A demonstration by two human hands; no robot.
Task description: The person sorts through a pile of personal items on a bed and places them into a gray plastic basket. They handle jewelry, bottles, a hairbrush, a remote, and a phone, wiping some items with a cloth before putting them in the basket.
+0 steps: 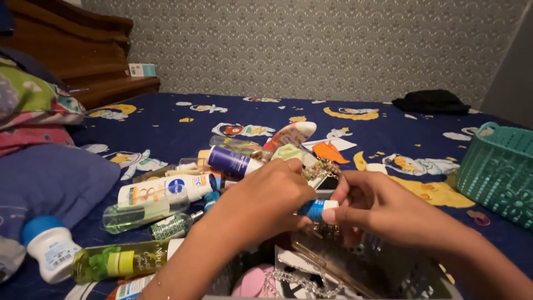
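Both my hands meet over a pile of toiletries on a dark blue patterned bedsheet [166, 125]. Between them is a small blue tube with a white cap [317, 209]. My left hand [266, 194] wraps the tube's blue body, and my right hand [375, 208] pinches the white cap end. Below the hands sits a grey basket [400, 278] holding a pink item and a silvery chain [302, 282].
Bottles lie at the left: a white one with a blue cap [161, 190], a clear green one [139, 214], a purple-labelled tube [230, 161], a white jar [51, 245]. A teal basket [497, 172] stands at the right, pillows [39, 178] at the left, black cloth [432, 101] behind.
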